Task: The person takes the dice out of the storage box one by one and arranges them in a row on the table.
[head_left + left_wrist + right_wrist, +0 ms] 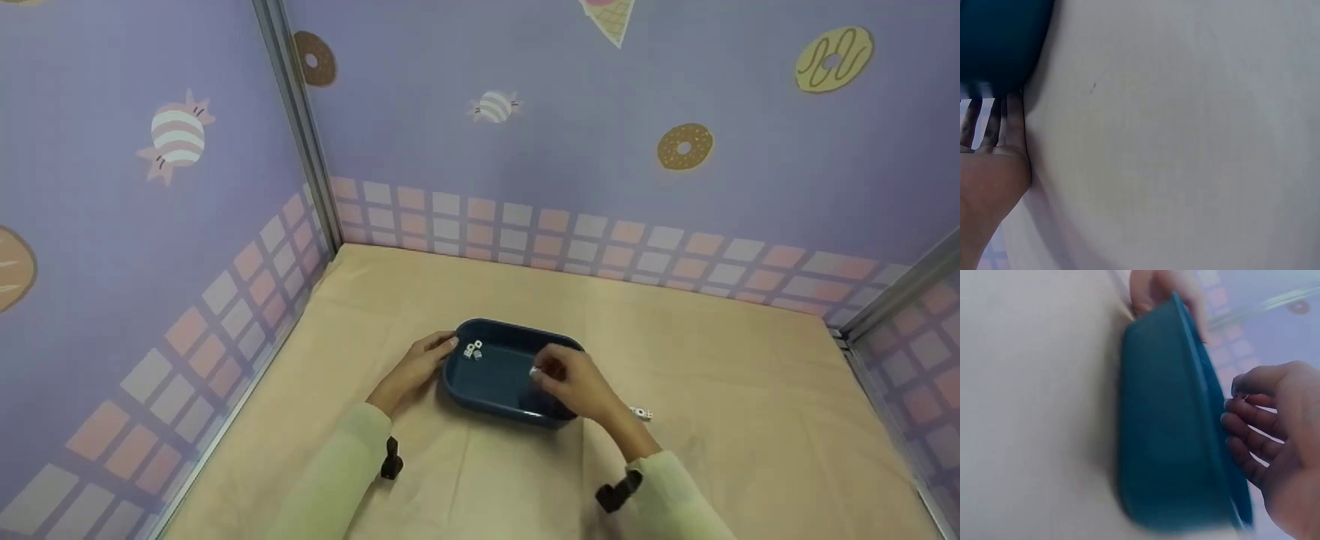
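Observation:
A dark blue tray point(487, 409) with rounded corners sits on the cloth. My left hand point(416, 371) grips its left end, thumb at the rim and fingers against the outside; the left wrist view shows those fingers point(1015, 121) reaching to the tray's end. Over the right half of the tray, my right hand point(574, 381) pinches a small white cube point(535, 371) between thumb and fingertips. In the right wrist view the fingers mostly hide that cube. Several small white cubes point(470, 349) with dark marks lie in the tray's left end, near my left thumb.
A few more white cubes point(641, 413) lie on the cloth right of the tray, partly behind my right wrist. The beige cloth point(750, 390) covers the table. Purple walls point(570, 150) with printed sweets stand at the back and sides.

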Demonstrator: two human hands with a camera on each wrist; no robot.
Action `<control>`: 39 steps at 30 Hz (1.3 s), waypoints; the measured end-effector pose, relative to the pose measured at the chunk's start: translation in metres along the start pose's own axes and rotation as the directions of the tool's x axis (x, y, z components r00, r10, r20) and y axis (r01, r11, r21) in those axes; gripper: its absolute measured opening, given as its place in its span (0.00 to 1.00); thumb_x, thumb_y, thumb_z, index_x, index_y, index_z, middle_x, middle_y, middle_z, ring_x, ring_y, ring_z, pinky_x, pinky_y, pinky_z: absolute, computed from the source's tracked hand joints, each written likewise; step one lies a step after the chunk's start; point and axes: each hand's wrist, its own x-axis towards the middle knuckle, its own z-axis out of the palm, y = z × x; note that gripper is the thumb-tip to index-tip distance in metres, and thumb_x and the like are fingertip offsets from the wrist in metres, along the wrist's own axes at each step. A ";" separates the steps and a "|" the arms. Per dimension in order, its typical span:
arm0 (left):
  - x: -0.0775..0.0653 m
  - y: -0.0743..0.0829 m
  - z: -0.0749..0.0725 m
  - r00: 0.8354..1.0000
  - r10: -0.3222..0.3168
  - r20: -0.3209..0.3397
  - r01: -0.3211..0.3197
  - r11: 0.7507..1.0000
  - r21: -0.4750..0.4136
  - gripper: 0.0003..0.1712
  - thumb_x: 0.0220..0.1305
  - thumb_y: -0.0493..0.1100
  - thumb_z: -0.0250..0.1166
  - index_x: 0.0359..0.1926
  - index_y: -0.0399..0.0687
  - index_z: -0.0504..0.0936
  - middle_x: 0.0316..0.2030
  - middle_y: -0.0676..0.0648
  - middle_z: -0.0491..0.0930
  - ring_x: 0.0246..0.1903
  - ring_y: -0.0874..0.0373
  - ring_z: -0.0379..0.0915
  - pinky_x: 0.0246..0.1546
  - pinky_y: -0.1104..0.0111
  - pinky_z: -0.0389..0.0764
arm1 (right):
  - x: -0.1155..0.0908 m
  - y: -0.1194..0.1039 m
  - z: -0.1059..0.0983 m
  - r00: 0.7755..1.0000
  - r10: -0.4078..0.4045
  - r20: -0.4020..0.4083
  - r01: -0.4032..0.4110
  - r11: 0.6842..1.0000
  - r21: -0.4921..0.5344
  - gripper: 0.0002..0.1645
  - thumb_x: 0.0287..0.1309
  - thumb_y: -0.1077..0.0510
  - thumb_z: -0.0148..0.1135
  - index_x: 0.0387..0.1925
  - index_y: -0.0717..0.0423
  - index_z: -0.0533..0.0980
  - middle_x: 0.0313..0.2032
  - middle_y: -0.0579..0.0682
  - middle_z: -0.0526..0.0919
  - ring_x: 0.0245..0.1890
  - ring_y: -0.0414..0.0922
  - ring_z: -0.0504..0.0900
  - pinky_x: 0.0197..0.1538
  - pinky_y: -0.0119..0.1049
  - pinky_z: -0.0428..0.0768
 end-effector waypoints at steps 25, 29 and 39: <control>-0.005 0.016 0.006 0.998 -0.040 -0.049 0.042 0.998 0.053 0.28 0.83 0.51 0.57 0.75 0.41 0.73 0.72 0.38 0.73 0.72 0.42 0.69 0.73 0.50 0.70 | -0.147 0.100 -0.091 0.903 0.390 -0.179 -0.411 0.907 -0.095 0.11 0.63 0.71 0.72 0.44 0.57 0.84 0.39 0.47 0.85 0.43 0.45 0.83 0.46 0.33 0.84; -0.012 0.022 0.005 0.996 -0.086 -0.023 0.086 0.996 -0.013 0.27 0.83 0.49 0.57 0.75 0.44 0.72 0.72 0.38 0.73 0.70 0.43 0.72 0.70 0.49 0.74 | -0.148 0.102 -0.089 0.905 0.395 -0.160 -0.413 0.905 -0.101 0.10 0.64 0.70 0.71 0.44 0.57 0.84 0.39 0.47 0.85 0.42 0.45 0.83 0.47 0.33 0.84; -0.018 0.019 0.004 0.991 -0.132 0.029 0.133 0.990 -0.039 0.30 0.82 0.47 0.57 0.80 0.50 0.67 0.76 0.40 0.68 0.72 0.40 0.70 0.71 0.46 0.73 | -0.148 0.105 -0.085 0.914 0.374 -0.156 -0.393 0.912 -0.121 0.11 0.62 0.71 0.73 0.43 0.57 0.84 0.40 0.48 0.85 0.41 0.45 0.83 0.43 0.33 0.84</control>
